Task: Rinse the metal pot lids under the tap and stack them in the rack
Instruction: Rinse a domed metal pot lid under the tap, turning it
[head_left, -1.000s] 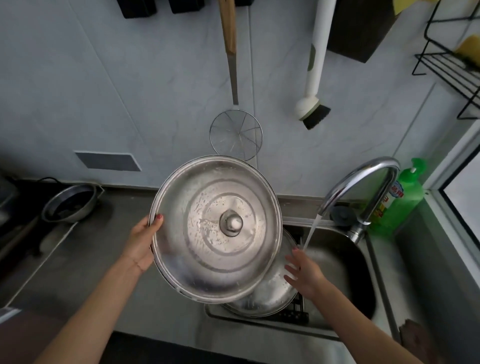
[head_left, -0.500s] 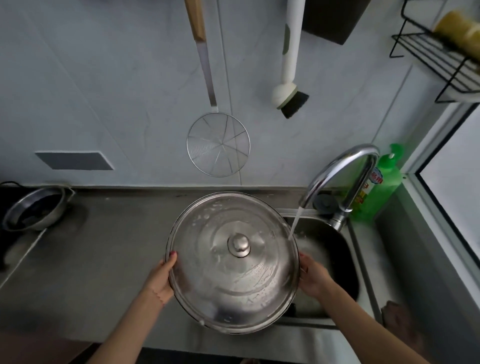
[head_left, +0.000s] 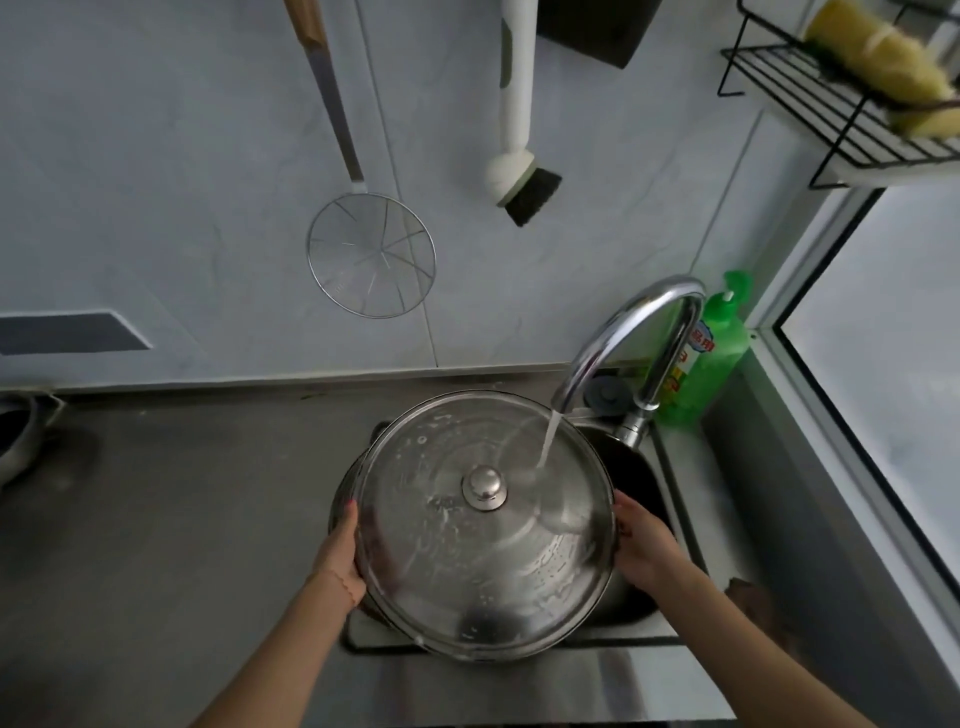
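A large round metal pot lid with a centre knob faces up over the sink. My left hand grips its left rim and my right hand grips its right rim. Water runs from the curved chrome tap onto the lid's upper right part, beside the knob. Soap streaks show on the lid's surface. A second lid's edge peeks out beneath on the left, mostly hidden.
A green dish soap bottle stands behind the tap. A wire skimmer and a white brush hang on the wall. A black wire shelf holds yellow sponges at upper right. A metal bowl sits far left on the counter.
The lid was raised and tilted in my left hand alone; my right hand took its right rim, and both lowered it flat and shifted it right under the running water.
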